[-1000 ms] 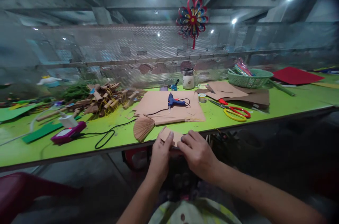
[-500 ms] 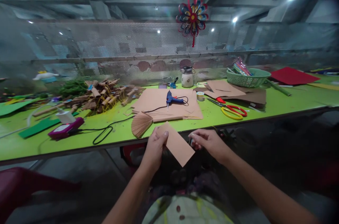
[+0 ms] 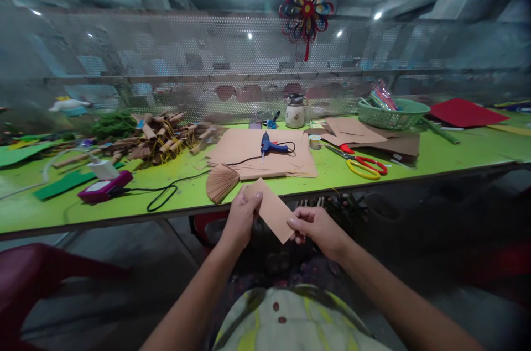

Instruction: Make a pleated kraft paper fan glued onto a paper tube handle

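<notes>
A tan rectangular piece of paper (image 3: 274,210) is held aslant in front of the table's near edge. My left hand (image 3: 243,215) is closed on its upper left end, thumb on top. On its lower right edge, my right hand (image 3: 317,229) pinches the paper between thumb and fingers. Just beyond my left hand, a pleated brown paper fan (image 3: 222,183) lies at the table edge. Behind it a blue glue gun (image 3: 274,145) rests on a stack of tan paper sheets (image 3: 238,143).
Scissors with red and yellow handles (image 3: 363,166) lie right of the stack, near a green basket (image 3: 392,116). A purple power box (image 3: 105,188) with a black cord sits at left, before a heap of brown paper rolls (image 3: 161,135). A red stool (image 3: 37,284) stands lower left.
My right hand has moved left and taken hold of the paper's lower right edge. My left hand keeps its grip. The camera view has tilted slightly down.
</notes>
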`<state>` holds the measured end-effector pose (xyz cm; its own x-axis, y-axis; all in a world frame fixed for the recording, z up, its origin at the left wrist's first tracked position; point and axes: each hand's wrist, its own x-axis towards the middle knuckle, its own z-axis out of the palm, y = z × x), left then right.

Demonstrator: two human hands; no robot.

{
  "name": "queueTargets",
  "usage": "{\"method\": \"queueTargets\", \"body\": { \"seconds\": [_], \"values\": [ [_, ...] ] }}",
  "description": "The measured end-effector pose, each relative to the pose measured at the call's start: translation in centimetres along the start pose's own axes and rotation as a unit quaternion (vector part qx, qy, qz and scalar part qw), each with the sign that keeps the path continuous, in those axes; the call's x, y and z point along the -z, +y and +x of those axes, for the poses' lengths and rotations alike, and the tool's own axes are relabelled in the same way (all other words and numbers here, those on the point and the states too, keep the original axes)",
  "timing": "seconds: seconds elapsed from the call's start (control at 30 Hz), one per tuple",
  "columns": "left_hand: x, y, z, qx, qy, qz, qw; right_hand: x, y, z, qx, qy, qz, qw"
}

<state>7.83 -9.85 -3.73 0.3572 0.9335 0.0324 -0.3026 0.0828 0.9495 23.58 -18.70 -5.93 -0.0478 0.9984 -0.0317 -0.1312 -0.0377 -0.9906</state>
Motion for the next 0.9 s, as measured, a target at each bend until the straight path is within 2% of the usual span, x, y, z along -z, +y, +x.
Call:
{"method": "queueTargets", "body": {
  "seconds": [0.13,0.23,0.33,0.4,0.5,0.7,0.77,0.9],
  "values": [
    [0.6,0.1,0.0,-0.007,0.002,0.020,1.000,0.2,0.3,0.2,0.005,0.030,-0.008,1.000],
    [1.7,0.3,-0.5,-0.005,-0.005,0.073,0.997,0.8,0.0,0.8,0.035,0.087,-0.035,0.995],
    [2.7,0.2,-1.6,0.036,-0.053,0.115,0.991,1.7,-0.7,1.9,0.069,0.149,-0.053,0.985],
    [3.2,0.1,-2.4,0.073,-0.093,0.124,0.985,2.1,-1.3,2.7,0.084,0.162,-0.059,0.981],
    [3.4,0.2,-3.3,0.102,-0.124,0.116,0.980,2.4,-2.1,3.7,0.083,0.123,-0.074,0.986],
    [3.0,0.9,-2.7,0.107,-0.172,0.169,0.964,1.4,-3.6,5.5,0.045,-0.025,-0.139,0.989],
    [3.0,0.6,-2.3,0.108,-0.150,0.165,0.969,1.1,-3.9,6.0,0.064,-0.017,-0.150,0.986],
    [3.2,-0.4,-1.9,0.081,-0.037,0.113,0.990,0.1,-2.6,4.9,0.160,0.154,-0.151,0.963]
  ]
}}
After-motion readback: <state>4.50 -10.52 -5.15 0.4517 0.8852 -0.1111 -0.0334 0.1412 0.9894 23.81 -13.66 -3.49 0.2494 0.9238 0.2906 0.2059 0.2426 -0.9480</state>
